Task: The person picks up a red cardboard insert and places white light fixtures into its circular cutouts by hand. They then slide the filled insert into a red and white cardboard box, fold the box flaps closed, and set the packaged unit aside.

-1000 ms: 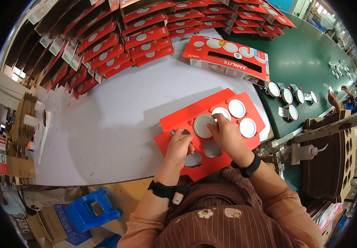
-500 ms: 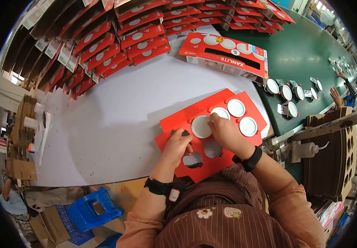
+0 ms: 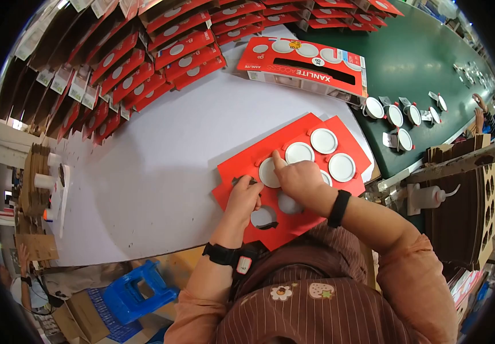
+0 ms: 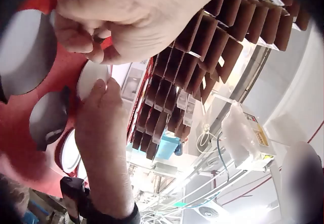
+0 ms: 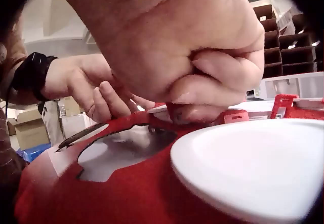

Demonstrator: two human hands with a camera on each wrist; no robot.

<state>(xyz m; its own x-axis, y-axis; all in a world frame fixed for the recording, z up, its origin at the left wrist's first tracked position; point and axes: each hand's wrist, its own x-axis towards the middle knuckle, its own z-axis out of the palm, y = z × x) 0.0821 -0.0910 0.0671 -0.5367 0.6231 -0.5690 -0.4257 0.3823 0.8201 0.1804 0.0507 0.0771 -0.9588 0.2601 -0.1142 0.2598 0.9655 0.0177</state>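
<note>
A red card panel (image 3: 236, 166) with round cutouts lies at the near right of the white table. White discs with red clips sit in it, such as one at its top right (image 3: 323, 140). Two bare cutouts show near its front edge. At the panel's left end the left hand (image 3: 243, 200) grips the card beside a cutout, fingers curled. The right hand (image 3: 305, 182) has its fingertips on the rim of the leftmost disc (image 3: 268, 172) and partly covers another. In the right wrist view, the right hand's fingers (image 5: 217, 82) are curled; their contact with the disc is partly hidden.
A printed red box (image 3: 305, 66) lies behind the panel. Stacked red boxes (image 3: 184, 51) line the back left. More disc lights (image 3: 395, 116) stand on the green table (image 3: 408, 57) at right. A blue stool (image 3: 136, 295) is below at left.
The right hand has shifted on the leftmost disc, its index finger now toward the far rim, and part of another disc shows beside the hand. The left hand stays at the panel's left end.
</note>
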